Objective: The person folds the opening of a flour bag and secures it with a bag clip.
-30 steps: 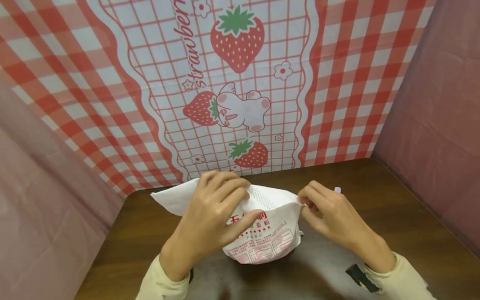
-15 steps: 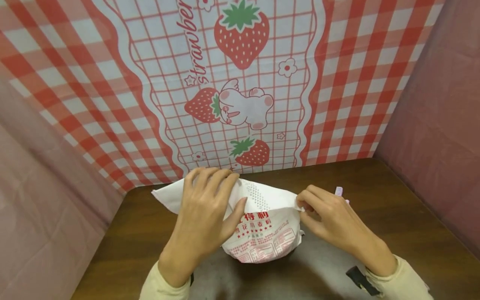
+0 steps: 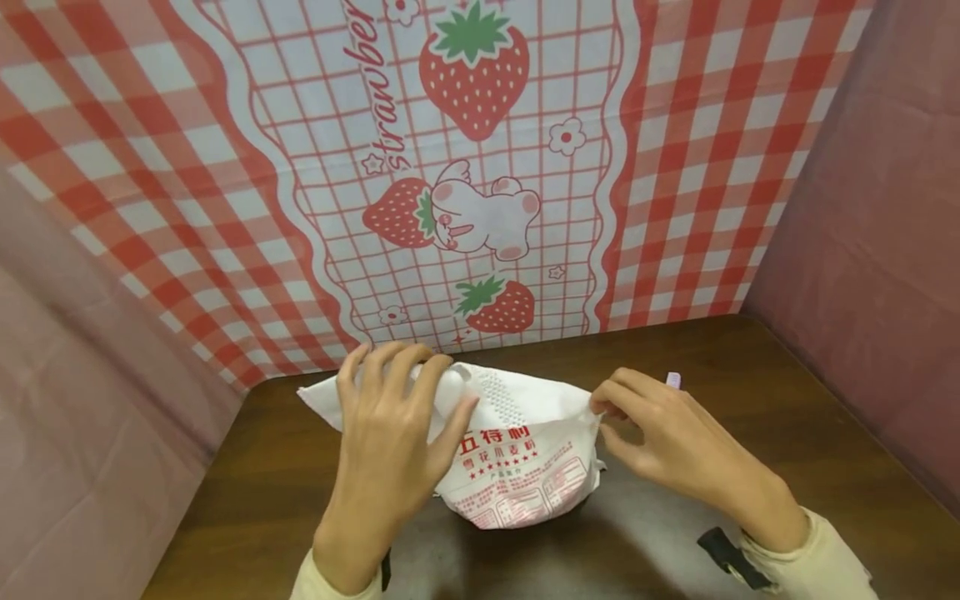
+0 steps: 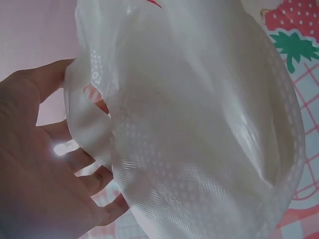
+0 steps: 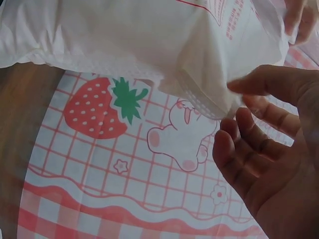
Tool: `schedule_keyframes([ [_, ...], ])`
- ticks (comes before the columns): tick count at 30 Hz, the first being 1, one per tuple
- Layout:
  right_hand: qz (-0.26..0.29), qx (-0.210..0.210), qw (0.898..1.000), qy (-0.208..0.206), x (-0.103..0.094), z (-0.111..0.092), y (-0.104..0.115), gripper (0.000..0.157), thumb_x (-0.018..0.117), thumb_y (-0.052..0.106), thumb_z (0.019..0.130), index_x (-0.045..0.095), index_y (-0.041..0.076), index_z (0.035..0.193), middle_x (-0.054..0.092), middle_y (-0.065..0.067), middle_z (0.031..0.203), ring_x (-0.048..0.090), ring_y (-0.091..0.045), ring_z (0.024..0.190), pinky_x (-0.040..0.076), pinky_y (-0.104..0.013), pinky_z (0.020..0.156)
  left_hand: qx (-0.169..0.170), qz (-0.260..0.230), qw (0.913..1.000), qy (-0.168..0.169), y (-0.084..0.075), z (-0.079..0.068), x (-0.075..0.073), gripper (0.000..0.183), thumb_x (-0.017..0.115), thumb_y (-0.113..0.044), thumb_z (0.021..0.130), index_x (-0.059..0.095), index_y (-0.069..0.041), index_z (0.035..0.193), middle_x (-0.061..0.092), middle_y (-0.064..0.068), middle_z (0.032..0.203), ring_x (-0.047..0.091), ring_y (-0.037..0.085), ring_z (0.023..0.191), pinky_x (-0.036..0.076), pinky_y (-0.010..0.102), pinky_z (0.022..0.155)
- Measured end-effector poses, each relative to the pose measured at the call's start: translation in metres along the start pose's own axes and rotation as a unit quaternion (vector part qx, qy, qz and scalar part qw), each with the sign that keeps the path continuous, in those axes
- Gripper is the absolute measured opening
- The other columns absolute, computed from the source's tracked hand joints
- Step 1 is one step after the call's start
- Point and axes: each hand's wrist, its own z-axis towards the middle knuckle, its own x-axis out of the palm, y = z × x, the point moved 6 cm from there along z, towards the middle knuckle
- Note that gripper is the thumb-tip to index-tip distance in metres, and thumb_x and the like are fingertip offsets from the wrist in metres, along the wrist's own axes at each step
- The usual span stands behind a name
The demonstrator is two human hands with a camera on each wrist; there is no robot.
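"What is found nearest?"

"Two pale sleeves (image 3: 813,567), with a black strap (image 3: 731,558) worn at the right cuff."

"And how are the hands held?"

"By the right hand (image 3: 667,425), the right corner of a white bag (image 3: 517,471) is pinched between thumb and fingers. The left hand (image 3: 390,417) is spread, its fingers lightly bent and rested against the bag's left part."

"Which hand is nearer to the bag, then?"

"Neither; it is touched by both and lies between them. Its mouth (image 3: 536,404) is stretched crosswise, turned upward, with the left corner reaching out past the left hand."

"Is it borne by the table (image 3: 787,400)?"

"That cannot be told; its underside is hidden."

"And farther off?"

"A small lilac object (image 3: 673,380) is half hidden behind the right hand; beyond it, a strawberry-printed cloth (image 3: 480,208) is hung."
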Motion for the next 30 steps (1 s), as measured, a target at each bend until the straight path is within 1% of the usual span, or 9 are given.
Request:
schedule_keyframes([
  [3,-0.001,-0.004,1.0,-0.027,-0.002,0.002,0.001,0.019,0.06,0.011,0.072,0.059,0.019,0.089,0.051,0.014,0.087,0.049,0.001,0.076,0.038,-0.009,0.067,-0.001,-0.013,0.9998,-0.014,0.0,-0.004,-0.003,0.028,0.068,-0.03,0.076,0.063,-0.009,0.093,0.057,0.007,0.095,0.047,0.03,0.1,0.021,0.054,0.098],
  [7,0.018,-0.011,0.997,-0.08,-0.004,0.006,0.006,0.02,0.066,0.012,0.075,0.061,0.015,0.093,0.055,0.009,0.092,0.051,-0.005,0.083,0.039,-0.013,0.072,0.005,-0.021,0.9993,-0.029,-0.002,-0.006,-0.007,0.026,0.068,-0.027,0.077,0.063,-0.008,0.093,0.058,0.007,0.093,0.049,0.029,0.096,0.022,0.054,0.097],
  [9,0.032,-0.007,0.995,-0.089,-0.004,0.009,0.01,0.024,0.067,0.014,0.076,0.061,0.013,0.099,0.056,0.005,0.097,0.051,-0.008,0.089,0.038,-0.014,0.077,0.013,-0.023,0.999,-0.036,-0.004,-0.006,-0.008,0.025,0.067,-0.027,0.077,0.063,-0.007,0.092,0.059,0.007,0.091,0.05,0.028,0.094,0.023,0.054,0.097],
  [12,0.057,-0.005,0.994,-0.091,-0.003,0.016,0.02,0.033,0.067,0.017,0.079,0.059,0.013,0.11,0.057,0.002,0.106,0.05,-0.012,0.098,0.036,-0.016,0.083,0.023,-0.025,0.9988,-0.037,-0.005,-0.004,-0.009,0.025,0.067,-0.026,0.078,0.062,-0.006,0.092,0.059,0.007,0.089,0.05,0.028,0.092,0.023,0.053,0.097],
  [17,0.085,-0.007,0.994,-0.062,0.004,0.037,0.035,0.039,0.063,0.02,0.083,0.053,0.017,0.121,0.055,0.007,0.113,0.048,-0.008,0.104,0.036,-0.019,0.086,0.027,-0.026,0.9988,-0.032,-0.004,-0.004,-0.01,0.025,0.067,-0.026,0.078,0.062,-0.006,0.092,0.059,0.007,0.087,0.051,0.028,0.091,0.024,0.054,0.097],
  [21,0.1,-0.028,0.993,-0.06,0.01,0.048,0.044,0.031,0.063,0.017,0.082,0.058,0.015,0.113,0.056,0.007,0.108,0.049,-0.008,0.101,0.037,-0.021,0.086,0.038,-0.038,0.9973,-0.05,-0.007,-0.004,-0.017,0.025,0.067,-0.022,0.077,0.063,-0.005,0.096,0.061,0.007,0.089,0.051,0.027,0.09,0.029,0.052,0.093],
  [25,0.116,-0.047,0.99,-0.072,0.012,0.051,0.048,0.021,0.065,0.011,0.08,0.062,0.013,0.101,0.058,0.006,0.1,0.051,-0.008,0.095,0.038,-0.018,0.083,0.067,-0.046,0.994,-0.073,-0.016,-0.001,-0.022,0.024,0.062,-0.015,0.079,0.063,-0.003,0.099,0.063,0.008,0.093,0.053,0.027,0.089,0.035,0.045,0.083],
  [28,0.122,-0.049,0.988,-0.076,0.014,0.052,0.048,0.021,0.066,0.008,0.079,0.062,0.013,0.099,0.058,0.006,0.098,0.052,-0.008,0.092,0.039,-0.015,0.08,0.078,-0.044,0.9931,-0.075,-0.021,0.0,-0.021,0.023,0.06,-0.011,0.08,0.063,-0.003,0.101,0.063,0.008,0.097,0.054,0.026,0.09,0.037,0.041,0.079],
  [30,0.129,-0.049,0.988,-0.076,0.015,0.052,0.048,0.022,0.066,0.007,0.078,0.062,0.012,0.099,0.059,0.007,0.097,0.052,-0.007,0.091,0.039,-0.014,0.079,0.073,-0.037,0.9945,-0.065,-0.022,0.0,-0.017,0.025,0.06,-0.012,0.081,0.063,-0.003,0.103,0.063,0.008,0.1,0.054,0.025,0.092,0.037,0.039,0.078],
])
